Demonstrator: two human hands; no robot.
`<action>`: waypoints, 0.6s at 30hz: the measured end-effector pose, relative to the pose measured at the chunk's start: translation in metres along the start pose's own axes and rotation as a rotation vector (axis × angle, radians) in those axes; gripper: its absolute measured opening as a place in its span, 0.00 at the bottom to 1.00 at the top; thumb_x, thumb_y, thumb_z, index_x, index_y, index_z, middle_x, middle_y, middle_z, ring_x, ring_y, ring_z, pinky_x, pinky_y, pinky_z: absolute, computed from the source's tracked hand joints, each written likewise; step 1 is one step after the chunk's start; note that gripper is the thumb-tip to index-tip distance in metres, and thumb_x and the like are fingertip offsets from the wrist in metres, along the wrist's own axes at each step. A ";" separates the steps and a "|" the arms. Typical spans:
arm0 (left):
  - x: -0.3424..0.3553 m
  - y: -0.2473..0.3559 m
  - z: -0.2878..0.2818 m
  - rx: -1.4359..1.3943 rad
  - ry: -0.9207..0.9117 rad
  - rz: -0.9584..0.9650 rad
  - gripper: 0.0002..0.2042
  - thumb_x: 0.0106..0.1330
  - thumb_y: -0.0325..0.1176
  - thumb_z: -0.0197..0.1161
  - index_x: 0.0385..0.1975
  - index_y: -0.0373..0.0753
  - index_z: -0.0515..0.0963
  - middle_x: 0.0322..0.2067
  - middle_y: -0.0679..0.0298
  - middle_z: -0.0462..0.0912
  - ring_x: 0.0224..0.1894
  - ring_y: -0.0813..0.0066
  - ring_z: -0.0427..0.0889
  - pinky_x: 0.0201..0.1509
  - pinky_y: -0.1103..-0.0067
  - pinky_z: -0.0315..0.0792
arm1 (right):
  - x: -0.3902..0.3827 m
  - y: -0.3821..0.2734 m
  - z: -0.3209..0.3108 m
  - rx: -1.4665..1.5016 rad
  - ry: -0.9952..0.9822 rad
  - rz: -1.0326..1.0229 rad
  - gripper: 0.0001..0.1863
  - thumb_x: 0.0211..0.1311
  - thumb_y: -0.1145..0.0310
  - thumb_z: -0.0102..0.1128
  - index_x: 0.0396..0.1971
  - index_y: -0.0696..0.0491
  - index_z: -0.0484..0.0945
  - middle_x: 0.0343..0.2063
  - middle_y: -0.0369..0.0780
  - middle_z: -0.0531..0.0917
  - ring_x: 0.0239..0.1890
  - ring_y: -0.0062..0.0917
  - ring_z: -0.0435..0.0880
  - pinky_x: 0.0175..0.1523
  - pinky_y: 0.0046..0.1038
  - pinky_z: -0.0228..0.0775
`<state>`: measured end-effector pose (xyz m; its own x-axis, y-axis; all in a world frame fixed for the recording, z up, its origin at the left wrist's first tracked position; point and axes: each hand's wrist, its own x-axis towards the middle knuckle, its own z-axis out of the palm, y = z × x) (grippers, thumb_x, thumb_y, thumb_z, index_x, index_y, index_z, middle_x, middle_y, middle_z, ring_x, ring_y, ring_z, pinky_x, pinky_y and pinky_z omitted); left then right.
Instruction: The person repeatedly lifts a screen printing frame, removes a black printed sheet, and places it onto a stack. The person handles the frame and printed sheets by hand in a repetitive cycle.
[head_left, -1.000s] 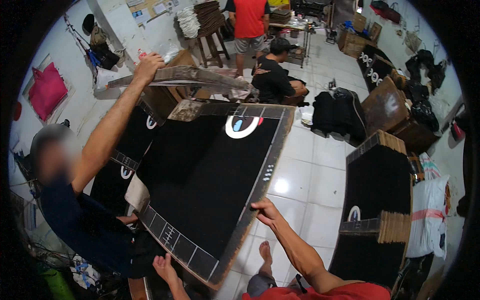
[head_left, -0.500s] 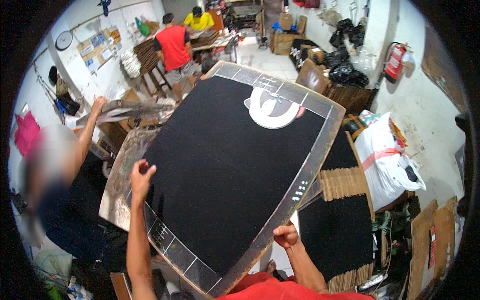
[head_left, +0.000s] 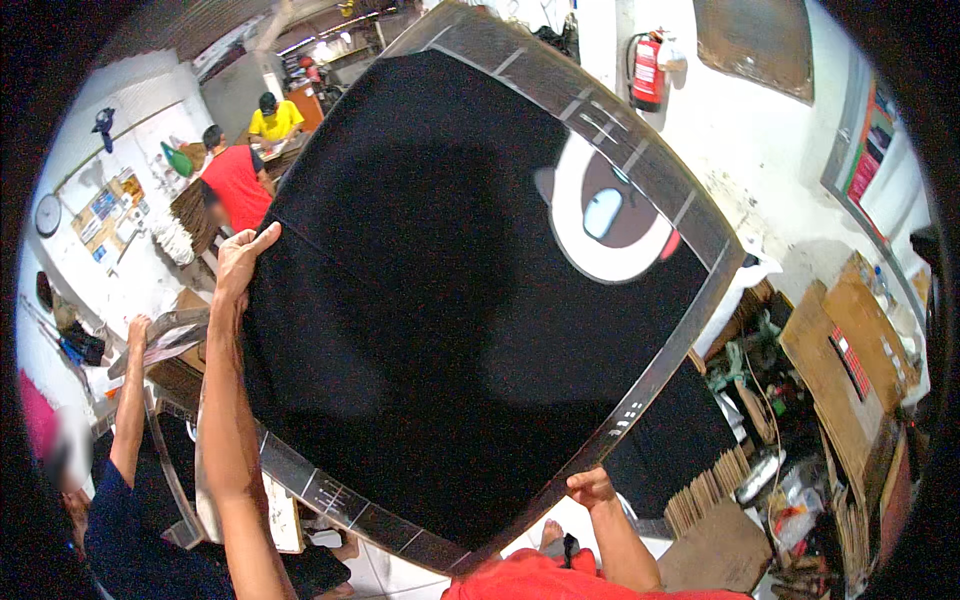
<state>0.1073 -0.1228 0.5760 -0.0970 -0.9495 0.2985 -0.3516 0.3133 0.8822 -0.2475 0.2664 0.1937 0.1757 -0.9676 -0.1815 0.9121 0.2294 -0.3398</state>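
Observation:
A large board (head_left: 430,330) covered in black fabric, with a grey ruled border and a white, grey and pink eye-shaped print (head_left: 580,250) near the upper right, fills the middle of my view. My left hand (head_left: 243,262) grips its left edge, thumb on the front. Lower down on the right edge, my right hand (head_left: 590,487) is closed on the rim. At lower left, a co-worker in dark blue (head_left: 130,540) has a raised hand (head_left: 138,330) on a worn wooden frame (head_left: 178,330).
Two people, in red (head_left: 235,185) and yellow (head_left: 275,120), are at a work surface behind. A fire extinguisher (head_left: 648,75) hangs on the right wall. Stacked cardboard (head_left: 845,350), loose clutter (head_left: 795,500) and another black-covered piece (head_left: 665,430) lie to the right.
The board has risen and tilted upright, covering more of the view. My left hand has moved up to grip its left edge; my view has shifted toward the right wall.

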 end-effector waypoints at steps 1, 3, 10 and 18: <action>-0.009 0.000 0.008 -0.045 -0.025 0.024 0.17 0.52 0.41 0.70 0.11 0.44 0.68 0.14 0.77 0.68 0.15 0.89 0.63 0.19 0.84 0.55 | -0.005 0.016 -0.014 -0.012 0.077 -0.044 0.23 0.38 0.86 0.61 0.40 0.53 0.77 0.33 0.41 0.82 0.33 0.32 0.82 0.45 0.35 0.75; -0.026 0.000 0.026 0.111 -0.006 0.101 0.18 0.49 0.38 0.72 0.09 0.43 0.67 0.13 0.78 0.65 0.16 0.89 0.60 0.19 0.84 0.53 | -0.012 0.041 -0.044 -0.052 0.215 -0.106 0.21 0.40 0.86 0.61 0.38 0.52 0.78 0.32 0.39 0.81 0.34 0.31 0.81 0.46 0.33 0.74; -0.140 -0.025 0.109 0.025 -0.312 0.333 0.24 0.39 0.54 0.72 0.27 0.38 0.82 0.18 0.58 0.79 0.27 0.70 0.80 0.34 0.77 0.71 | -0.065 0.133 -0.035 -1.572 0.542 0.653 0.13 0.49 0.69 0.51 0.35 0.55 0.78 0.28 0.42 0.82 0.34 0.29 0.80 0.41 0.30 0.71; -0.250 -0.069 0.204 0.231 -0.611 1.015 0.18 0.41 0.48 0.70 0.14 0.42 0.70 0.16 0.64 0.75 0.22 0.68 0.77 0.27 0.75 0.67 | -0.064 0.054 0.176 -2.298 0.820 -0.869 0.23 0.43 0.76 0.62 0.45 0.59 0.72 0.50 0.49 0.73 0.53 0.42 0.71 0.56 0.39 0.63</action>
<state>-0.0335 0.0891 0.3661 -0.8283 -0.1448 0.5413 -0.0121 0.9704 0.2412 -0.1440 0.3219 0.3493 -0.3856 -0.7866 0.4823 -0.9132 0.2506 -0.3213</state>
